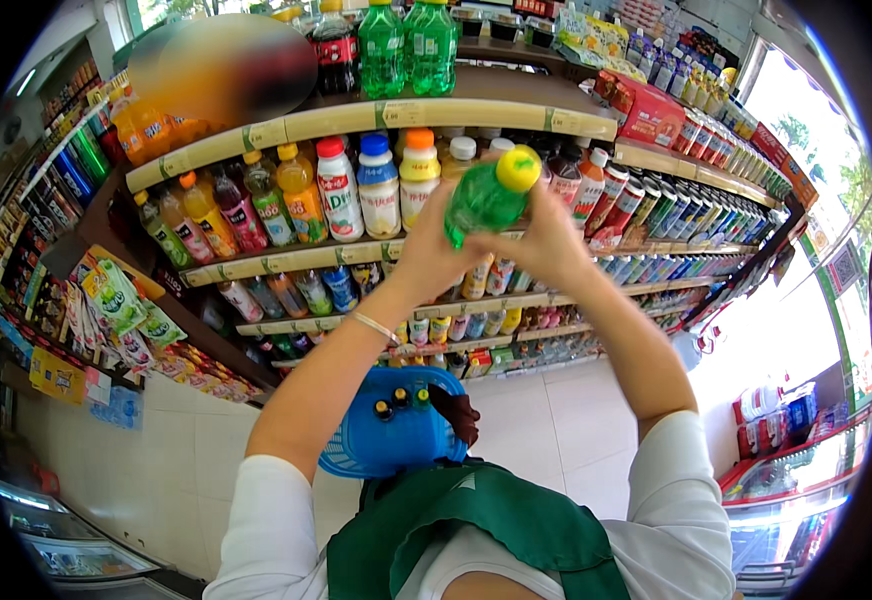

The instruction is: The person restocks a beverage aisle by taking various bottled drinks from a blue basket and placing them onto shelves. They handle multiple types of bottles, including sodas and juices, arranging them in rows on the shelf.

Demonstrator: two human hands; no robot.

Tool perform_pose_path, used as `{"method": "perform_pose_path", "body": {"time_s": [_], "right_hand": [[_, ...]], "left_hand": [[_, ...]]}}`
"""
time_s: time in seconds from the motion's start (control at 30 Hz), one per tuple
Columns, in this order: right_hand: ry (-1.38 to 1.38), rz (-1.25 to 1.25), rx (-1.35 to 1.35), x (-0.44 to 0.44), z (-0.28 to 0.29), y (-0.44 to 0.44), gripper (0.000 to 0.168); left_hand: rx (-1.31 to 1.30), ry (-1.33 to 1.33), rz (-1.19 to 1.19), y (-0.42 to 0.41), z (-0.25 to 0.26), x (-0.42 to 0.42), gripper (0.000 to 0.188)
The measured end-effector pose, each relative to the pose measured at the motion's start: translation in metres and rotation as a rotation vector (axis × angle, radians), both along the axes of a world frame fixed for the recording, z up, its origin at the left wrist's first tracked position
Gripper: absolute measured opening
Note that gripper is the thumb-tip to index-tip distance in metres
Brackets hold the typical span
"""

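Note:
A green plastic soda bottle (485,196) with a yellow cap is tilted in front of the shelves, its cap end up and to the right. Around its left side closes my left hand (436,247), and my right hand (550,234) grips it from the right and below. Both hands partly cover the bottle, so its lower end is hard to make out. Similar green bottles (431,52) stand upright on the top shelf, beside a dark cola bottle (335,56). Behind my hands, a row of white drink bottles (380,187) fills part of the second shelf.
In front of my body is a blue plastic basket (398,442) with three capped bottles (401,397) at its far end and a dark brown cloth-like item (457,417) over its right rim. Hanging snack packets (117,296) stick out at left. Cans (676,206) line the right shelves.

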State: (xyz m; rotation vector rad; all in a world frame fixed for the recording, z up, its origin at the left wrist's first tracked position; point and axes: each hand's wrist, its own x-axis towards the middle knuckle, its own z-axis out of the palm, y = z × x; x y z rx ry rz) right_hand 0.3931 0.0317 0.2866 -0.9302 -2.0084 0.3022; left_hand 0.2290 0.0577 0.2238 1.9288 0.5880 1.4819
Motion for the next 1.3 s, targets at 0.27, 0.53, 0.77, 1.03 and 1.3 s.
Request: {"method": "perform_pose_path", "body": {"time_s": [0.27, 0.53, 0.77, 1.03, 1.3], "right_hand": [[0.042, -0.203, 0.352, 0.035, 0.121, 0.119, 0.073], [-0.042, -0.242, 0.123, 0.038, 0.105, 0.251, 0.093], [-0.024, -0.176, -0.039, 0.023, 0.087, 0.280, 0.088], [-0.121, -0.150, -0.072, 0.027, 0.073, 0.275, 0.066], [-0.059, -0.121, -0.112, 0.019, 0.057, 0.307, 0.065]], "left_hand": [[0.597, 0.480, 0.528, 0.093, 0.071, 0.016, 0.071], [0.602, 0.778, 0.629, 0.134, 0.046, 0.024, 0.074], [0.590, 0.693, 0.628, 0.132, 0.046, 0.029, 0.076], [0.582, 0.646, 0.620, 0.132, 0.043, 0.030, 0.080], [0.551, 0.611, 0.603, 0.130, 0.043, 0.029, 0.081]]}}
